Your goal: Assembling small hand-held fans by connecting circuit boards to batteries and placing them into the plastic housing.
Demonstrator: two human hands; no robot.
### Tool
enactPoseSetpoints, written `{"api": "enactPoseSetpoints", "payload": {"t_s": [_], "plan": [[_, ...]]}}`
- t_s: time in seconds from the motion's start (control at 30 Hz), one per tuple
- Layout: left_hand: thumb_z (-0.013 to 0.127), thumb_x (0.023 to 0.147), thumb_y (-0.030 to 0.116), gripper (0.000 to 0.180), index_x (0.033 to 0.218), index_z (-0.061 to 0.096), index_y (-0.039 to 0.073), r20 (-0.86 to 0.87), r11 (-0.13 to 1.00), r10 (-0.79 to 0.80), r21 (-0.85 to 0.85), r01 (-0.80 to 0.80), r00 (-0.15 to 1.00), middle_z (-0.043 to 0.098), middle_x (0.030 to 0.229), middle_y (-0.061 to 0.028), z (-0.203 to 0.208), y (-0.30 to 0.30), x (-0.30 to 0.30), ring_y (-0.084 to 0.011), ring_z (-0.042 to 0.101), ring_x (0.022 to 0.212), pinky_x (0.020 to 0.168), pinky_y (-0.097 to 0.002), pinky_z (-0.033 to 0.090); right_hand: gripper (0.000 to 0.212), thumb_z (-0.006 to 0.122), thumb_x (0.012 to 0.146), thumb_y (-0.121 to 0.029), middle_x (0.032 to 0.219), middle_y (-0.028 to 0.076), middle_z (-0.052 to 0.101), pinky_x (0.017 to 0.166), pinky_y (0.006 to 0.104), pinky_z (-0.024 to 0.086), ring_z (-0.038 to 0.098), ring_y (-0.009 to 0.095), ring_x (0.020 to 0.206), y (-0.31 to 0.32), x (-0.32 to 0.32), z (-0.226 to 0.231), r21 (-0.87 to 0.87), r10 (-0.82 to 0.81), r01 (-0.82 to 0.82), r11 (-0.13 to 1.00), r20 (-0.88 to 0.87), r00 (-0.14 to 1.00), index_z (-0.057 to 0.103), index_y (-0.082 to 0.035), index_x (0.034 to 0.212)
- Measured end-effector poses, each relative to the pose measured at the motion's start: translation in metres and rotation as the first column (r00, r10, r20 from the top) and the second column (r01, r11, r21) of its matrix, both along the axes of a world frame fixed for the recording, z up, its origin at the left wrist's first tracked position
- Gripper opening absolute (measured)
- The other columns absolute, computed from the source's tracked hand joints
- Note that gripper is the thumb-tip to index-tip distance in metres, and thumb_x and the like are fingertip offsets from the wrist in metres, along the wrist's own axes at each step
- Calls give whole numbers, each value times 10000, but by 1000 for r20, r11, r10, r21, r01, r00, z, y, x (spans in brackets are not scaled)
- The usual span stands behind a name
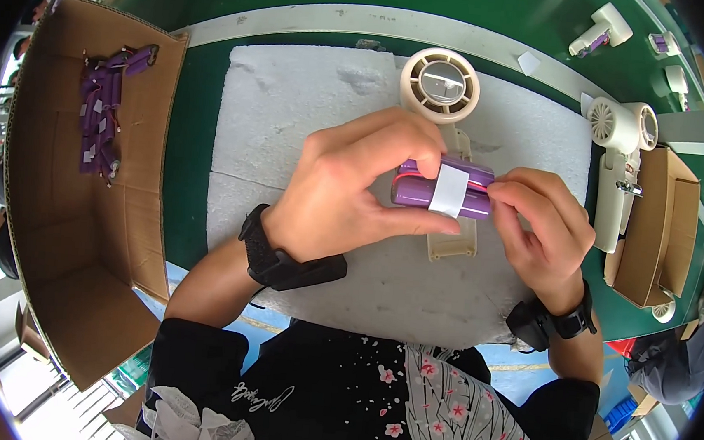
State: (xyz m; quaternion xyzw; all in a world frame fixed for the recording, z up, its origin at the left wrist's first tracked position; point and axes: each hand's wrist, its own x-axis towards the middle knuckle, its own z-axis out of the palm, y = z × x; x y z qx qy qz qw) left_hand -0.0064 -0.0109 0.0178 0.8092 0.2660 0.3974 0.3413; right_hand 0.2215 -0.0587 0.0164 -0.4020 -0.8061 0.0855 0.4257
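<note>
My left hand [355, 175] grips a purple two-cell battery pack [412, 193] between thumb and fingers. A white strip [450, 190] wraps the pack's middle, and a red wire [477, 186] runs along it. At the pack's right end, my right hand [546, 227] is closed, thumb and index fingertip pinched where the wire ends; the exact grip is partly hidden. Under the hands, a cream handheld fan [408, 80] lies on a pale foam mat [288, 91], round head away from me. Its handle shell [453, 246] lies beneath the pack, partly covered by it.
On the left stands a tall open cardboard box [62, 222] with several purple battery packs [100, 109] inside. At right are cream fan parts [611, 191] beside a smaller cardboard box [653, 231]. More fan pieces [602, 31] lie on the green surface beyond a pale rail [326, 19].
</note>
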Motion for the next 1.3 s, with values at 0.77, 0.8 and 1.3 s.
{"api": "enactPoseSetpoints", "payload": {"t_s": [0.77, 0.8, 1.3], "plan": [[917, 569, 149, 408, 788, 586, 52, 261, 998, 54, -28, -49, 964, 657, 904, -94, -3, -2, 8, -184, 644, 726, 639, -273, 536, 218, 725, 767, 51, 860, 172, 704, 588, 282, 544, 696, 262, 694, -1, 2, 5, -13, 60, -61, 998, -61, 996, 642, -5, 960], [917, 569, 149, 408, 788, 586, 52, 260, 998, 55, -29, -49, 964, 657, 904, -94, -2, -2, 8, -184, 644, 726, 639, -273, 536, 218, 725, 767, 51, 860, 172, 704, 588, 282, 544, 696, 262, 694, -1, 2, 4, -15, 60, -61, 998, -61, 996, 642, -5, 960], [934, 559, 139, 429, 698, 538, 50, 280, 994, 5, 99, -34, 960, 672, 966, -153, -4, 4, 3, -208, 689, 801, 656, -291, 562, 273, 706, 844, 4, 893, 146, 713, 684, 275, 556, 692, 170, 771, -5, 7, -7, -209, -18, -64, 976, -371, 928, 596, 38, 1091]]}}
